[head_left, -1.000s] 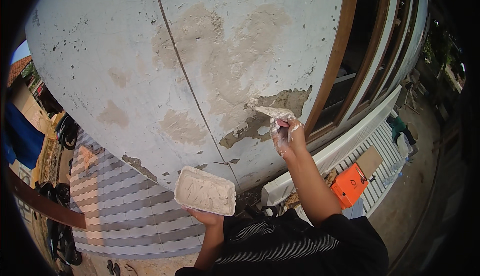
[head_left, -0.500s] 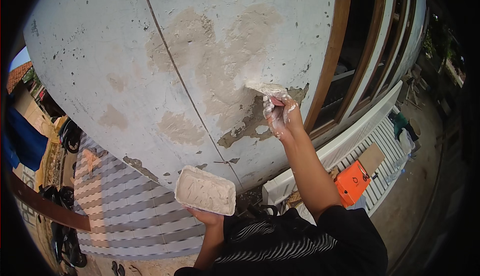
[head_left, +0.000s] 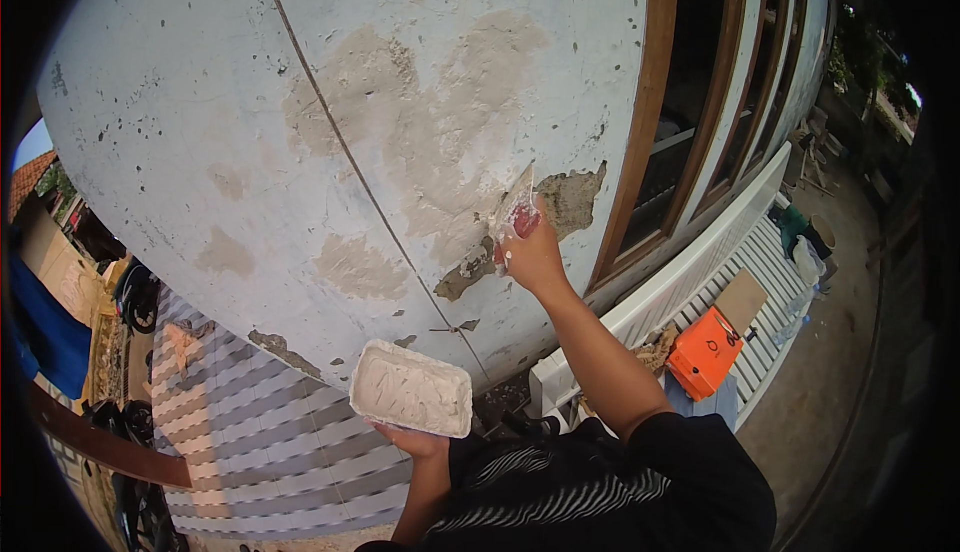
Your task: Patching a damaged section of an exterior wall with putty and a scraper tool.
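My left hand (head_left: 412,440) holds up a rectangular tub (head_left: 411,388) of pale beige filler from below, its rim caked with the paste. My right hand (head_left: 527,248), smeared with filler, is closed around a putty knife (head_left: 520,195) whose blade lies against the wall. The blade is at the left edge of a bare grey-brown patch (head_left: 573,202) where paint has come off. Up and to the left of the knife, the white wall (head_left: 225,82) carries broad beige areas of spread filler (head_left: 440,117). Fingers of my left hand are partly hidden under the tub.
A thin cable (head_left: 345,132) runs slantwise down the wall. Brown window frames (head_left: 640,122) stand at the right. Below them, a white slatted bench (head_left: 775,302) bears an orange box (head_left: 706,354). Striped tiled floor (head_left: 290,442) spreads at lower left, with motorbikes (head_left: 138,297) beyond.
My right hand has turned and moved a little left and down, swinging the blade from nearly level to steeply upright. The tub in my left hand has barely moved.
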Motion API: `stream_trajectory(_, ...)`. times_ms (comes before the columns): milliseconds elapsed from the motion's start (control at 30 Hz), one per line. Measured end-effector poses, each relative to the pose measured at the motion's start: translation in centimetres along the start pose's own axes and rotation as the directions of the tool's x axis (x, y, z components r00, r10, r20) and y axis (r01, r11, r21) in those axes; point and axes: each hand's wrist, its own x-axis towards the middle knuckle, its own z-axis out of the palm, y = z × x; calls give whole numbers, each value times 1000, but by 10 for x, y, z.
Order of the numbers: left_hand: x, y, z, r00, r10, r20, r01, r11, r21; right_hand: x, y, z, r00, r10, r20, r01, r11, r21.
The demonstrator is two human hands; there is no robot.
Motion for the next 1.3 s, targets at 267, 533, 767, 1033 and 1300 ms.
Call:
stream_trajectory(267, 0, 10, -15, 997, 77, 2, -77, 995, -62, 20, -27, 18, 981, 62, 184, -166, 755, 634)
stream_trajectory(533, -5, -2, -8, 999, 53, -7, -54, 997, -48, -8, -4, -30, 977, 127, 171, -209, 737, 643)
stream_trajectory(767, -7, -9, 3, 999, 32, 6, -31, 999, -23, 26, 17, 28, 984, -5, 177, -72, 902, 426)
stream_trajectory(1033, -18, -9, 6, 999, 35, 26, -34, 999, -25, -8, 31, -40, 946, -39, 322, -90, 923, 375)
stream_trajectory(1300, -22, -7, 5, 999, 25, -26, -26, 999, -35, 7, -36, 30, 988, 157, -1, -153, 963, 223)
